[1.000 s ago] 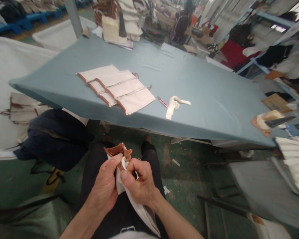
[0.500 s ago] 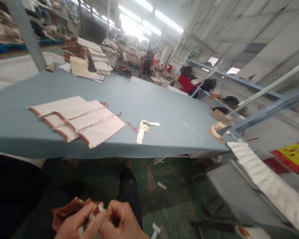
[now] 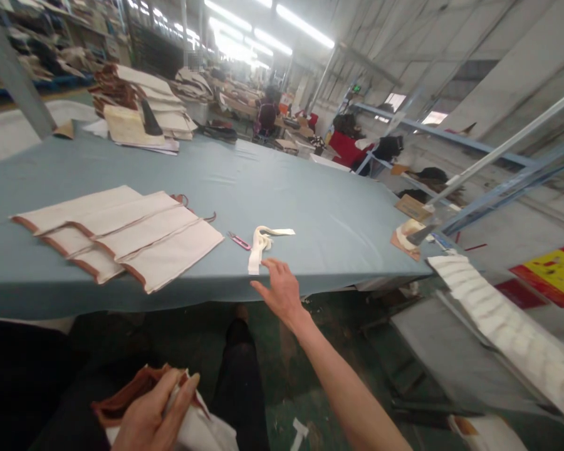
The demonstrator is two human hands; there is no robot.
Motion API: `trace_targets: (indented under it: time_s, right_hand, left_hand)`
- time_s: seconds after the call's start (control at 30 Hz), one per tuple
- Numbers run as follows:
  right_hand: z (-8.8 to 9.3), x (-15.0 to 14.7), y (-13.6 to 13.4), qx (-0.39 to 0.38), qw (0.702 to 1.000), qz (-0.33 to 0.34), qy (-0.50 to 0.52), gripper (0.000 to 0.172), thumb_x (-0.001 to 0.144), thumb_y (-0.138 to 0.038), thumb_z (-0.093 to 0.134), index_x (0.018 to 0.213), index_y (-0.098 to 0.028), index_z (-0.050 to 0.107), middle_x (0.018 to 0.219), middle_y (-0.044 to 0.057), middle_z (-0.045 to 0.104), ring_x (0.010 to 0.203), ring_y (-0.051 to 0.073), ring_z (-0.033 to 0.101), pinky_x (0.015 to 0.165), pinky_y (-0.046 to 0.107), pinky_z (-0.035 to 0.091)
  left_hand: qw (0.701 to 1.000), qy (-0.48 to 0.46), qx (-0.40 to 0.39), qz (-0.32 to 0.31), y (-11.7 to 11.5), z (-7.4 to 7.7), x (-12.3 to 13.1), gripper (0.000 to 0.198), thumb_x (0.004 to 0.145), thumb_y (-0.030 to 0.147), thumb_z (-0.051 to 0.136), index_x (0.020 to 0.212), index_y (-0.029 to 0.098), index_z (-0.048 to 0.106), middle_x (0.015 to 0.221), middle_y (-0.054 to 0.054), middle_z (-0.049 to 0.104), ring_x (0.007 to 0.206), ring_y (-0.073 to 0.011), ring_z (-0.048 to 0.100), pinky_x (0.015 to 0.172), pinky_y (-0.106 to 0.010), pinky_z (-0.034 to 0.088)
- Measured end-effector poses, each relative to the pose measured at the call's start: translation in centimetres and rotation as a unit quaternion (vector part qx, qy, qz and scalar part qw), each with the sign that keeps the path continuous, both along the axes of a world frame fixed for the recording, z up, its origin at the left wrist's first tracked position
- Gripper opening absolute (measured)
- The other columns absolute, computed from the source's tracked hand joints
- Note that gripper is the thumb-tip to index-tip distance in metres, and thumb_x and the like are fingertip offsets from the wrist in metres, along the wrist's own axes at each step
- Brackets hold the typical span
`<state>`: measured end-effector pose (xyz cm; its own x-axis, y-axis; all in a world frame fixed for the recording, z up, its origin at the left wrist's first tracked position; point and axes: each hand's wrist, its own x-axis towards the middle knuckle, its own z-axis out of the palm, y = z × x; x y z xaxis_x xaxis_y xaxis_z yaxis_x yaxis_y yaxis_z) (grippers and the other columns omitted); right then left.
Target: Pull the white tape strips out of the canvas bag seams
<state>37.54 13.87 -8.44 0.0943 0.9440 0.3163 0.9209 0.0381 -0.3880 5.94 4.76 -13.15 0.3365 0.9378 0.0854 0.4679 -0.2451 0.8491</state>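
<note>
- Two bare hands in view, folks, and we start with the left hand (image 3: 157, 410), low over the lap.
- Its grip is pinched on one cream pouch (image 3: 211, 429), thumb and fingers pressed to the cloth beside the brown-lined opening.
- Over to the right hand (image 3: 281, 289): one arm stretched out, the grip spread, nothing between thumb and fingers as far as we can see.
- It's at the near edge of the one blue-covered bench (image 3: 319, 200), fingertips right by one looped cream strip (image 3: 259, 249); touching or just short, we can't tell.
- Just left of that strip we have one pair of pink snips (image 3: 239, 241), lying by itself.
- Further left, we make out two cream panels (image 3: 169, 235), overlapping, brown trim along their near-left edges; any layers beneath, we can't count.
- Two brown cords (image 3: 210, 217) poke out at their far side.
- At the far left, one tall stack of cloth pieces (image 3: 169, 106), too jumbled for us to number, with one dark cone (image 3: 149, 119) standing in front.
- Down on the floor, we spot one white scrap (image 3: 299, 432).
</note>
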Motion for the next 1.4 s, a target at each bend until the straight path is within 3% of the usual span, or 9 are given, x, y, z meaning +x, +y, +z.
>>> trace_targets:
  time_s: [0.1, 0.2, 0.5, 0.63, 0.77, 0.9, 1.1, 1.27, 1.4]
  right_hand:
    - [-1.3, 1.9, 2.9, -0.011, 0.997, 0.070, -0.043, 0.051, 0.088, -0.027, 0.089, 0.135, -0.020, 0.071, 0.149, 0.016, 0.068, 0.135, 0.034, 0.060, 0.116, 0.047, 0.047]
    - [-2.6, 2.4, 3.4, -0.013, 0.993, 0.096, -0.065, 0.035, 0.096, -0.029, 0.081, 0.130, -0.023, 0.074, 0.141, 0.014, 0.073, 0.131, 0.032, 0.060, 0.113, 0.047, 0.046]
    - [-3.2, 2.2, 3.1, -0.010, 0.999, 0.042, -0.027, 0.025, 0.110, -0.028, 0.056, 0.106, -0.019, 0.080, 0.118, 0.013, 0.075, 0.109, 0.028, 0.061, 0.098, 0.040, 0.044]
    - [-2.7, 2.4, 4.2, -0.024, 0.999, 0.033, 0.018, 0.034, 0.108, -0.026, 0.056, 0.076, -0.020, 0.067, 0.091, 0.007, 0.071, 0.089, 0.022, 0.058, 0.085, 0.035, 0.040]
    - [-2.4, 2.7, 4.9, -0.035, 0.996, 0.032, 0.077, 0.040, 0.103, -0.025, 0.059, 0.065, -0.022, 0.051, 0.075, 0.000, 0.059, 0.078, 0.018, 0.053, 0.076, 0.031, 0.035]
    - [-2.4, 2.8, 5.0, -0.032, 0.988, 0.008, 0.152, 0.042, 0.100, -0.032, 0.060, 0.063, -0.023, 0.042, 0.069, -0.003, 0.049, 0.072, 0.016, 0.046, 0.070, 0.030, 0.031]
    - [-2.7, 3.0, 5.1, -0.019, 0.962, -0.036, 0.272, 0.034, 0.101, -0.047, 0.054, 0.076, -0.024, 0.053, 0.071, -0.004, 0.056, 0.069, 0.015, 0.051, 0.066, 0.026, 0.038]
    - [-2.7, 3.1, 6.0, -0.002, 0.939, -0.049, 0.341, 0.031, 0.100, -0.049, 0.053, 0.085, -0.022, 0.060, 0.072, -0.003, 0.062, 0.067, 0.015, 0.054, 0.062, 0.025, 0.042]
    - [-1.5, 4.3, 7.9, 0.027, 0.924, -0.061, 0.376, 0.030, 0.100, -0.048, 0.056, 0.087, -0.021, 0.061, 0.073, -0.001, 0.063, 0.070, 0.015, 0.058, 0.064, 0.025, 0.047]
  left_hand:
    - [1.000, 0.011, -0.002, 0.000, 1.6, 1.2, 1.4, 0.042, 0.102, 0.058, 0.057, 0.079, 0.026, 0.070, 0.074, -0.001, 0.078, 0.072, -0.0218, 0.079, 0.067, -0.023, 0.060]
    - [0.999, 0.027, 0.012, 0.015, 2.9, 2.4, 2.4, 0.042, 0.101, 0.056, 0.056, 0.072, 0.027, 0.063, 0.066, 0.002, 0.072, 0.062, -0.0193, 0.073, 0.063, -0.023, 0.055]
    - [0.998, 0.027, -0.049, 0.015, 7.8, 4.9, 7.2, 0.034, 0.093, 0.059, 0.057, 0.098, 0.026, 0.062, 0.056, 0.006, 0.064, 0.054, -0.0222, 0.069, 0.060, -0.030, 0.050]
    - [0.998, 0.028, -0.042, -0.023, 10.9, 5.4, 10.3, 0.040, 0.095, 0.057, 0.052, 0.107, 0.022, 0.066, 0.053, 0.007, 0.057, 0.052, -0.0220, 0.064, 0.058, -0.031, 0.044]
    - [0.998, 0.031, -0.038, -0.032, 13.9, 5.0, 12.2, 0.043, 0.095, 0.056, 0.050, 0.109, 0.019, 0.068, 0.055, 0.005, 0.062, 0.058, -0.0236, 0.067, 0.063, -0.033, 0.045]
    - [0.998, 0.045, -0.036, -0.036, 15.8, 4.4, 13.3, 0.044, 0.099, 0.051, 0.045, 0.114, 0.016, 0.067, 0.061, 0.001, 0.070, 0.060, -0.0237, 0.070, 0.067, -0.033, 0.049]
    - [0.990, 0.114, -0.007, -0.079, 15.7, 4.2, 14.8, 0.043, 0.105, 0.042, 0.043, 0.126, 0.016, 0.070, 0.069, -0.003, 0.076, 0.071, -0.0264, 0.076, 0.071, -0.033, 0.052]
    - [0.966, 0.219, 0.022, -0.132, 15.7, 4.8, 17.3, 0.051, 0.108, 0.032, 0.044, 0.154, 0.016, 0.057, 0.096, -0.014, 0.083, 0.094, -0.0355, 0.081, 0.083, -0.040, 0.057]
    - [0.941, 0.293, 0.033, -0.165, 16.6, 5.7, 19.1, 0.045, 0.108, 0.028, 0.045, 0.148, 0.013, 0.060, 0.103, -0.022, 0.082, 0.098, -0.0407, 0.081, 0.085, -0.047, 0.059]
